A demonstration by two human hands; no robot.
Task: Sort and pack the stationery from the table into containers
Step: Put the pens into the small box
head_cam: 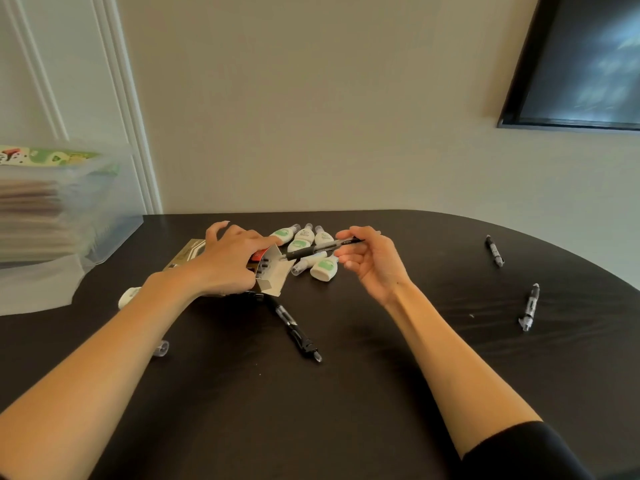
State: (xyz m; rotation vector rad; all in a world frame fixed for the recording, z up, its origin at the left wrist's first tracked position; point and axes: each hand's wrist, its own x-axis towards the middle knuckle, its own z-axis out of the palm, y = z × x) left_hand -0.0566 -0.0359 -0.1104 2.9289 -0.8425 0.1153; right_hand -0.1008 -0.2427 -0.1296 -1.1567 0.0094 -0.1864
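The left hand (227, 263) lies over a small card box (273, 277) at the far left-middle of the table (346, 393). Its fingers curl round the box and hold it, with the open end flap turned to the right; dark pen ends show inside the opening. The right hand (372, 261) pinches a black pen (313, 250) between thumb and fingertips, the other fingers loosely bent below. The black pen lies almost level above the table, its left tip at the mouth of the box; whether it touches the flap I cannot tell. Behind and below it, white bottles (323, 268) with green labels lie on their sides in a tight cluster just right of the box. Another white bottle (129, 296) shows at the left, partly hidden by the left forearm, and a clear cap (161, 348) lies nearer beside that forearm. A loose pen (296, 329) slants across the table on the near side of the box. Well apart at the right lie a far pen (494, 250) and a near pen (530, 306). A clear bin (86, 216) holding stacked paper stands at the far left. A dark screen (581, 64) hangs on the wall, upper right
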